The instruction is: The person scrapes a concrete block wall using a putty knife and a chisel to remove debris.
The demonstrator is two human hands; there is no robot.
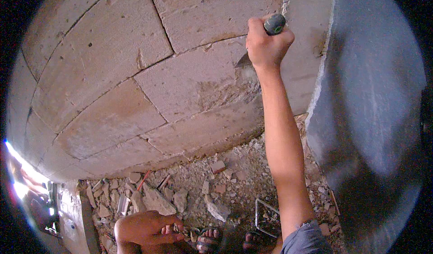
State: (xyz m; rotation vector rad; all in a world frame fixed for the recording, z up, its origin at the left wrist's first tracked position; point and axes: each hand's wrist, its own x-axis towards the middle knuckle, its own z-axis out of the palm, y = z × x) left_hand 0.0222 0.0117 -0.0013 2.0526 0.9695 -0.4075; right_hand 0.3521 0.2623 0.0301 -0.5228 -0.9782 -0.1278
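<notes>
My right hand is closed around the dark, rounded handle of a trowel. Part of its metal blade shows left of my wrist, close to the block wall; the rest is hidden behind the hand. Below the blade, the wall has a rough, chipped patch. Low in the view, my left hand hangs by my bent leg, its fingers loosely curled and partly apart, with nothing visible in them.
Broken stone and rubble cover the ground along the wall's foot. A bent metal frame lies near my sandalled feet. Right of the blocks stands a smooth grey wall surface. Bright light enters at the far left.
</notes>
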